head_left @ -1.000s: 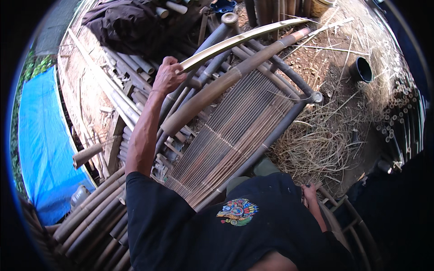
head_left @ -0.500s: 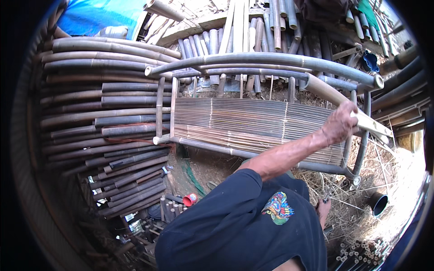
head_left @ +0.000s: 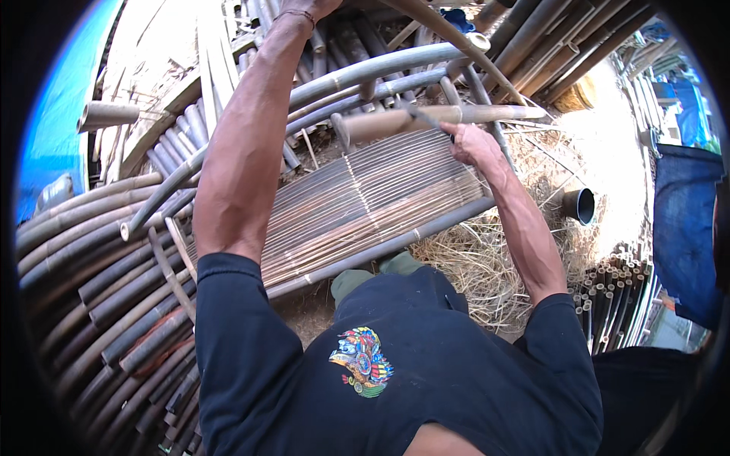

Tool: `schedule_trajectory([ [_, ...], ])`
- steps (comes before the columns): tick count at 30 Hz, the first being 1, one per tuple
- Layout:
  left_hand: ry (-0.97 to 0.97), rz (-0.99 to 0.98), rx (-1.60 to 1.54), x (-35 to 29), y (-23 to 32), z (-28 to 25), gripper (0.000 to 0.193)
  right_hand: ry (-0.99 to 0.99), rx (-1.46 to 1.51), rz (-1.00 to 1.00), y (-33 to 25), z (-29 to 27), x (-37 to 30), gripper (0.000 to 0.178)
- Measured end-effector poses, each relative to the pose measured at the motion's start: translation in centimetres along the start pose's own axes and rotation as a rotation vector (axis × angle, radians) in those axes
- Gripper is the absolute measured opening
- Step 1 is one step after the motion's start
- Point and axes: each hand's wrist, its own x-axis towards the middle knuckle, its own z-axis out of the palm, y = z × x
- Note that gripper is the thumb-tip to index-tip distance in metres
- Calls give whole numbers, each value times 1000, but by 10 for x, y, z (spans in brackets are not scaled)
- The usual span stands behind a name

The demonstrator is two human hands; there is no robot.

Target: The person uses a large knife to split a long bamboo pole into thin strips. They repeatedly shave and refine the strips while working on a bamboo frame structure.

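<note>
My left arm reaches to the upper edge, where my left hand (head_left: pixel 315 5) is cut off; its fingers are out of sight. My right hand (head_left: pixel 473 144) is closed round a knife (head_left: pixel 423 115), its narrow grey blade blurred by motion. That blade overlaps a bamboo tube (head_left: pixel 380 125) with a long pale, slanting cut at its right end, lying across the far part of a bamboo bench (head_left: pixel 380 247). The bench has a slatted seat (head_left: pixel 327 201) and a curved dark back rail (head_left: pixel 334 87). A long bamboo strip (head_left: pixel 487 64) slants over the bench's far right corner.
Stacked bamboo poles (head_left: pixel 84 220) fill the left side, with more poles (head_left: pixel 547 45) at the far right. Straw (head_left: pixel 471 258) covers ground beside the bench. A black pot-like container (head_left: pixel 579 206) lies to the right, above bundled thin bamboo (head_left: pixel 616 296). Blue cloth (head_left: pixel 688 228) hangs at right.
My left hand has left the bamboo tube it held and moved up to the upper edge. My right hand has risen from beside my body to the tube with the knife. The view has turned right.
</note>
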Motion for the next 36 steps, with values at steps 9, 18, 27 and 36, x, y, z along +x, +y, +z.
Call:
schedule_trajectory([
  [9,78,183,21,-25,-25,20,37,-254,68,39,39,42,-114,55],
  [18,38,-182,-9,-104,-60,5,30,-198,25,60,124,67,74,55],
  [27,91,-310,-203,-121,-54,7,17,-148,-24,259,108,206,219,31],
  [36,114,-285,65,-85,-39,14,25,-362,-28,148,117,227,226,27],
])
